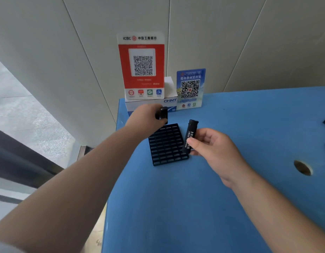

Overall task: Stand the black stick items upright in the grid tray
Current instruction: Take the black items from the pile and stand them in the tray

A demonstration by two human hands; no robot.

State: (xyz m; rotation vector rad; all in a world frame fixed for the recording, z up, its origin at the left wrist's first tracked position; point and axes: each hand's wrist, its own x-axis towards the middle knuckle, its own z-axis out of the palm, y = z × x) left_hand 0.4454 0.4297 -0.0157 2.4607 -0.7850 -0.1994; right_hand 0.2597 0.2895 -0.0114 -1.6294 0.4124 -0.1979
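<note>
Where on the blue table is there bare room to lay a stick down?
Bare blue tabletop lies nearer than the black grid tray, between the forearms, and between the right hand and the round hole. It is crowded behind the tray: white box, QR signs, left hand.

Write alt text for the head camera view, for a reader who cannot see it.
Each hand holds a black stick over a blue table: the left hand grips one stick above the far edge of the empty black grid tray, and the right hand pinches a printed stick beside the tray. QR-code signs stand behind.
</note>
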